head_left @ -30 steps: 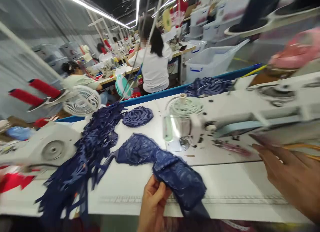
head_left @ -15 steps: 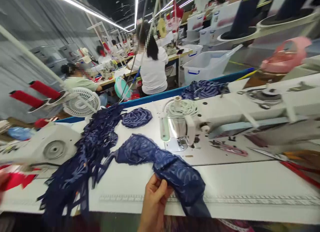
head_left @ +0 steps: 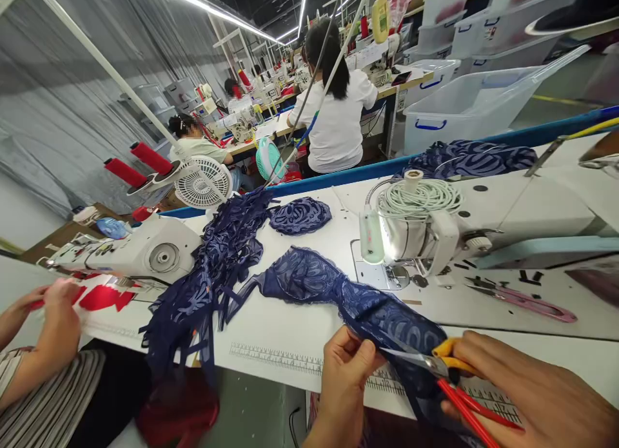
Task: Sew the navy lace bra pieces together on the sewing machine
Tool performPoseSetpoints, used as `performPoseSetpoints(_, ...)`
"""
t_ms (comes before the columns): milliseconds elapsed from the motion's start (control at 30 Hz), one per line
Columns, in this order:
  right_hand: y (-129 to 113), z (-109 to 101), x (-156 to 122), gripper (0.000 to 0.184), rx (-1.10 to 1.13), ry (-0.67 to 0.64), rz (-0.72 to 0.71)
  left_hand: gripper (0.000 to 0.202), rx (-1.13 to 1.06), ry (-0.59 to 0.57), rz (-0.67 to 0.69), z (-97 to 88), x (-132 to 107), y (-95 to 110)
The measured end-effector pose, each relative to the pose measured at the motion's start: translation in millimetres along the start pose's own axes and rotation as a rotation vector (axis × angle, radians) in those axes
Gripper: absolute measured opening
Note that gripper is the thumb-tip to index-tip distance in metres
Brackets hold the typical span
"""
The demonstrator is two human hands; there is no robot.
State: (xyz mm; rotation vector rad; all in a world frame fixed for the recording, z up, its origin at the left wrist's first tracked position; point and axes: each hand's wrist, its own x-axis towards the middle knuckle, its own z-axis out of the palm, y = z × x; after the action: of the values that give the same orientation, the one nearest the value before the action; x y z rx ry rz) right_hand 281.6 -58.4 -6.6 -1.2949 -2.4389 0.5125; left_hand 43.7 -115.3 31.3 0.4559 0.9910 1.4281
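A navy lace bra [head_left: 309, 277] lies on the white table, one cup to the left and the rest trailing toward the front edge. My left hand [head_left: 345, 377] is closed, pinching the lower edge of the lace between thumb and fingertips. Scissors [head_left: 435, 364] with orange and red handles are in my right hand [head_left: 536, 390], fingers wrapped about the handles. Their blades lie along the lace, pointing at my left fingertips; whether they are parted is unclear. A heap of navy lace pieces [head_left: 203, 287] and a separate lace cup [head_left: 300, 216] are farther left.
A sewing machine [head_left: 425, 235] with its lamp lit stands behind the bra. Pink-handled snips [head_left: 532, 303] lie on its bed. A printed ruler [head_left: 275, 361] runs along the front edge. At left, a co-worker's hands [head_left: 60, 312] hold red fabric. Another person [head_left: 336, 106] sits ahead.
My right hand has come into view holding the scissors, which lay on the table at right, and brought them to the lace. My left hand still pinches the bra. The view has swung left.
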Motion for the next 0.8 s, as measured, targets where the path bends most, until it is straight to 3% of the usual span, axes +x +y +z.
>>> performPoseSetpoints(167, -18.1, 0.6, 18.0, 0.031, 0.031, -0.117, -0.071, 0.027, -0.033, -0.012, -0.006, -1.5, 0.0, -0.7)
performPoseSetpoints(400, -11.6, 2.6, 11.9, 0.034, 0.006, 0.018, -0.113, 0.029, -0.072, 0.007, -0.029, 0.3, 1.4, -1.5)
performPoseSetpoints(633, -22.4, 1.9, 16.2, 0.026, 0.157, -0.140, -0.063, 0.027, -0.067, -0.004, -0.033, 1.1, 2.3, -5.3)
performPoseSetpoints(800, -33.5, -2.9, 22.6, 0.038, 0.237, -0.296, 0.007, 0.030, -0.028, -0.014, -0.009, -2.1, 0.7, -6.8)
